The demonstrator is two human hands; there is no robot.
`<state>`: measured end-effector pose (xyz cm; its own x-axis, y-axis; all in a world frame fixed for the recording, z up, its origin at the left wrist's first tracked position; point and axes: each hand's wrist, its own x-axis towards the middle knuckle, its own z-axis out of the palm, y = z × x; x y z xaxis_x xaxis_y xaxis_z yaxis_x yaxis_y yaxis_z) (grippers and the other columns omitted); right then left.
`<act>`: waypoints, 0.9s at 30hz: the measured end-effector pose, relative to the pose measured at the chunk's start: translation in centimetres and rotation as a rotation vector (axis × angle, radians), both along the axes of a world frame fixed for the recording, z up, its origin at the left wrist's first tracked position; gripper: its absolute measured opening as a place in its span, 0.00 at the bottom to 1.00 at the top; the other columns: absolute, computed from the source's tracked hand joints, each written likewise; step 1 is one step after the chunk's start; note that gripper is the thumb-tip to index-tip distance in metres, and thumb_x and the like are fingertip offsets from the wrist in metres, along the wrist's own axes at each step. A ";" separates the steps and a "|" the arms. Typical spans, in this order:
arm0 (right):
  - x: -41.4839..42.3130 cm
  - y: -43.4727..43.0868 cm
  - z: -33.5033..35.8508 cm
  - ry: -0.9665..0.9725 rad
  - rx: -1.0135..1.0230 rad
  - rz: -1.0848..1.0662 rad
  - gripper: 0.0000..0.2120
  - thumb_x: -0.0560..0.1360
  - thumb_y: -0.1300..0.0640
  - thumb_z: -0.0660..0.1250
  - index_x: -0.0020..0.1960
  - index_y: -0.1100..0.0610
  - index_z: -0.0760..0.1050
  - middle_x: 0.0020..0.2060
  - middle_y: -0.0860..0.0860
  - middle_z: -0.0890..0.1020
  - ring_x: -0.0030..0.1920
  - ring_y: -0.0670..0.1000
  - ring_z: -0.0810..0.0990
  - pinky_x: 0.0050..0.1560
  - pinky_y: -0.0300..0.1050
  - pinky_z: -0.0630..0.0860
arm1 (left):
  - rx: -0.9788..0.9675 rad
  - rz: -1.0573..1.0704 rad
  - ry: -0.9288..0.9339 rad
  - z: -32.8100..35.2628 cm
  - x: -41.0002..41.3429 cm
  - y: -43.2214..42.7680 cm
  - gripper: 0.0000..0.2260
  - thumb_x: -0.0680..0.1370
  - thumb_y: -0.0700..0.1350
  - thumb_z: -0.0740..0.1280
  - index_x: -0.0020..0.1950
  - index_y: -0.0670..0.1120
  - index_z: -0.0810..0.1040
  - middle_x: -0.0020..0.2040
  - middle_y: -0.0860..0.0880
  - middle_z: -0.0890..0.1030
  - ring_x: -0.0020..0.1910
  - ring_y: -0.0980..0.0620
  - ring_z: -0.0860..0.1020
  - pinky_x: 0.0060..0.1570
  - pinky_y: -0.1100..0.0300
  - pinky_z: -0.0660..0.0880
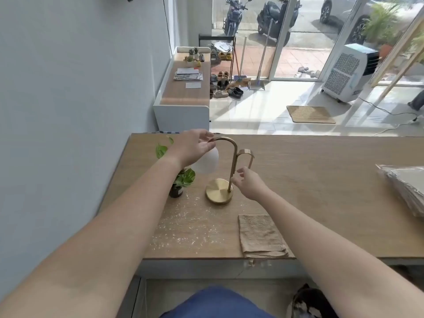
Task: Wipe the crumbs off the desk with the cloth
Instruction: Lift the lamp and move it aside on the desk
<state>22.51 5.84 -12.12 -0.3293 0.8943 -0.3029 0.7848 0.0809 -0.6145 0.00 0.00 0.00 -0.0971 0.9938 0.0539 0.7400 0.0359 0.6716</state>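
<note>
Light wooden desk recorded along a grey wall. Silvery wrapped stack noted at the far right edge. Brass arched lamp with white globe shade stands left of centre. Beige folded cloth lies flat at the near edge, untouched, just right of the crumbs. Small leafy plant in dark jar sits beside the lamp base. Left hand: arch top pinched between thumb and fingers. Right hand: fingers loosely curled beside the stem; contact cannot be determined. Pale scattered crumbs spread over the near-left desk surface.
</note>
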 end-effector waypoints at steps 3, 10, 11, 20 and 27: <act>-0.2 0.2 -0.8 0.018 -0.029 -0.005 0.25 0.85 0.48 0.66 0.77 0.59 0.69 0.73 0.58 0.76 0.71 0.58 0.76 0.67 0.50 0.73 | 0.070 0.026 0.008 0.1 0.5 0.4 0.13 0.82 0.52 0.73 0.65 0.50 0.85 0.59 0.53 0.86 0.58 0.55 0.81 0.63 0.52 0.78; -1.1 0.9 -3.8 0.065 -0.070 -0.018 0.21 0.85 0.51 0.66 0.74 0.60 0.73 0.65 0.56 0.82 0.63 0.57 0.81 0.57 0.47 0.75 | 0.152 0.058 0.033 -0.2 1.1 1.0 0.09 0.79 0.45 0.77 0.59 0.50 0.89 0.51 0.54 0.88 0.46 0.63 0.83 0.47 0.76 0.74; -1.2 1.0 -4.1 0.075 -0.064 -0.025 0.19 0.85 0.52 0.66 0.72 0.60 0.75 0.63 0.56 0.83 0.63 0.57 0.81 0.57 0.47 0.75 | 0.147 0.053 0.029 -0.1 1.1 1.2 0.09 0.78 0.44 0.77 0.58 0.50 0.89 0.50 0.54 0.88 0.45 0.64 0.83 0.44 0.78 0.73; -2.2 1.0 -6.5 0.131 -0.010 -0.119 0.08 0.84 0.54 0.65 0.57 0.57 0.80 0.50 0.53 0.85 0.53 0.59 0.83 0.55 0.54 0.79 | 0.131 -0.004 0.004 -0.1 0.2 1.8 0.08 0.77 0.45 0.79 0.56 0.51 0.89 0.47 0.55 0.88 0.45 0.61 0.85 0.50 0.65 0.80; -2.6 1.0 -6.7 0.107 0.025 -0.128 0.09 0.85 0.55 0.63 0.54 0.59 0.78 0.46 0.55 0.84 0.48 0.59 0.81 0.47 0.52 0.74 | 0.128 -0.010 -0.016 -0.2 -0.1 2.0 0.08 0.77 0.45 0.79 0.56 0.51 0.89 0.47 0.56 0.88 0.45 0.60 0.85 0.51 0.63 0.81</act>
<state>19.90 6.80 -18.79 -0.2418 0.9378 -0.2493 0.7199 0.0011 -0.6941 -0.13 2.04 -0.22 -0.0887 0.9798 0.1792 0.7293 -0.0587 0.6817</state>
